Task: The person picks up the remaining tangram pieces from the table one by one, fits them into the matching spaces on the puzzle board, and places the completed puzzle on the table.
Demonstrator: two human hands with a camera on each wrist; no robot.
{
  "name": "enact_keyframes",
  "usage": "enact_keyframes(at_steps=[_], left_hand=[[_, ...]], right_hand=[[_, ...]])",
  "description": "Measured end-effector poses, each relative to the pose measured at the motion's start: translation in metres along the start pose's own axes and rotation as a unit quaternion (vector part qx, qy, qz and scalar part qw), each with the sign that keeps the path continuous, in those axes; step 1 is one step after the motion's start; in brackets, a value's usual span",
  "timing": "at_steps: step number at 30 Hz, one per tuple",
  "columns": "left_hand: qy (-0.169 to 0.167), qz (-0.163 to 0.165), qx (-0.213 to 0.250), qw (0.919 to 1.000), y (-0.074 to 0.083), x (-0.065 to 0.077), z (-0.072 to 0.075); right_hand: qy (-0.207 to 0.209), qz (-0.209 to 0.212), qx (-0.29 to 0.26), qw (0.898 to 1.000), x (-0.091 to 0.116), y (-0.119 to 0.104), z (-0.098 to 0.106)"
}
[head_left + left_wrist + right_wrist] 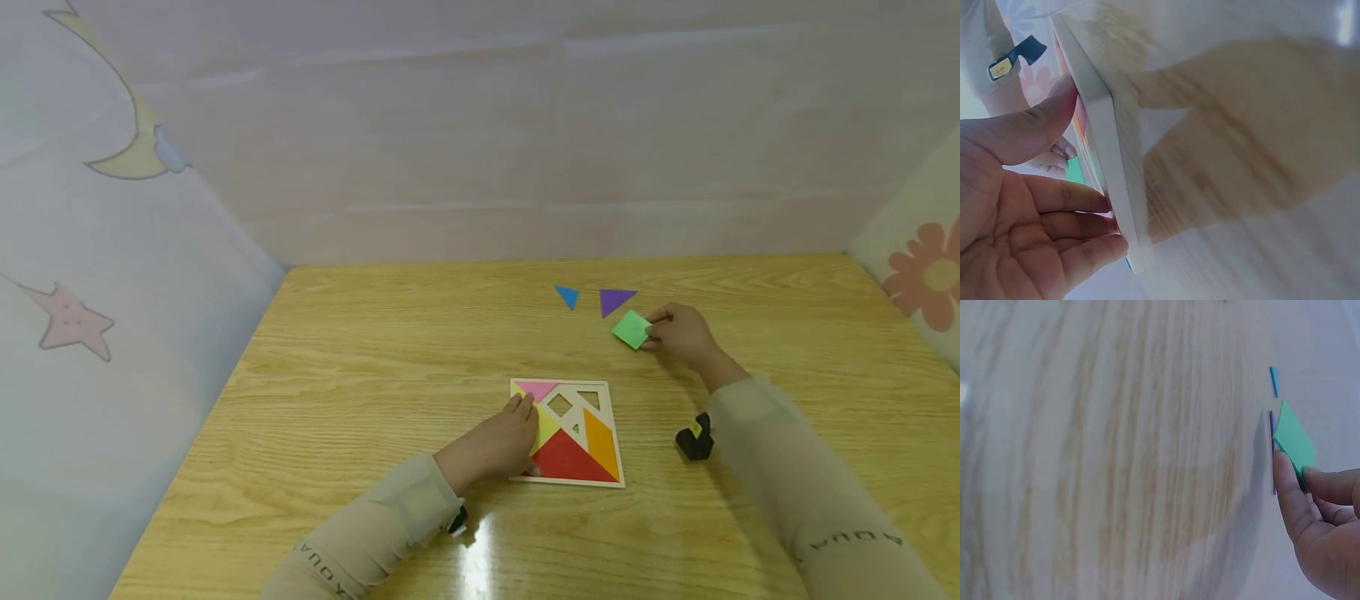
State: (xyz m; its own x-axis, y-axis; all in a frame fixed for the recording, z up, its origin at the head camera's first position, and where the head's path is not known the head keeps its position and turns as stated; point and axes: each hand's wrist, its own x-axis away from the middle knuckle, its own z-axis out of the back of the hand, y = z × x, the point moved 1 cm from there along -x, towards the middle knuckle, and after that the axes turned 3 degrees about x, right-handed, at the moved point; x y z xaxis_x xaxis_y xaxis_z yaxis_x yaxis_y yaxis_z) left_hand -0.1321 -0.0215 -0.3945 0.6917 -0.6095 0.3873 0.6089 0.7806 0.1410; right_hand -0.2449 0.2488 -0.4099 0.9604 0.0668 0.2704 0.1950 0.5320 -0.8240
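My right hand [681, 335] pinches a green square puzzle piece [632, 330] by one corner, between thumb and fingers. In the right wrist view the green piece [1295, 439] is tilted and held above the table. My left hand [501, 442] lies over the left side of a wooden tangram board [621, 467], fingers straight and touching it. Red [573, 460], orange [600, 442], pink [537, 389] and yellow [548, 423] pieces sit in the board; the hand partly covers the yellow one. Open cutouts, including a square hole and a triangular one, show at its upper right.
A blue triangle [568, 297] and a purple triangle [616, 301] lie on the wooden table [360, 350] beyond the board. Black devices [696, 439] are strapped at the wrists. A printed cloth wall [525, 150] stands behind the table.
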Motion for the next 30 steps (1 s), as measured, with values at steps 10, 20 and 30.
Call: enact_keyframes(at_steps=[10,20,30], left_hand=[[-0.002,0.0,-0.004,1.0,0.0,-0.001,0.0],[0.002,-0.005,-0.024,0.9997,0.0,-0.001,-0.002],[0.001,-0.002,-0.023,0.9997,0.001,-0.001,-0.001]], right_hand=[[-0.009,0.015,0.009,1.0,0.008,-0.011,-0.003],[-0.015,0.003,-0.009,1.0,0.015,-0.013,-0.01],[-0.021,0.015,-0.028,0.999,0.02,-0.014,-0.014]])
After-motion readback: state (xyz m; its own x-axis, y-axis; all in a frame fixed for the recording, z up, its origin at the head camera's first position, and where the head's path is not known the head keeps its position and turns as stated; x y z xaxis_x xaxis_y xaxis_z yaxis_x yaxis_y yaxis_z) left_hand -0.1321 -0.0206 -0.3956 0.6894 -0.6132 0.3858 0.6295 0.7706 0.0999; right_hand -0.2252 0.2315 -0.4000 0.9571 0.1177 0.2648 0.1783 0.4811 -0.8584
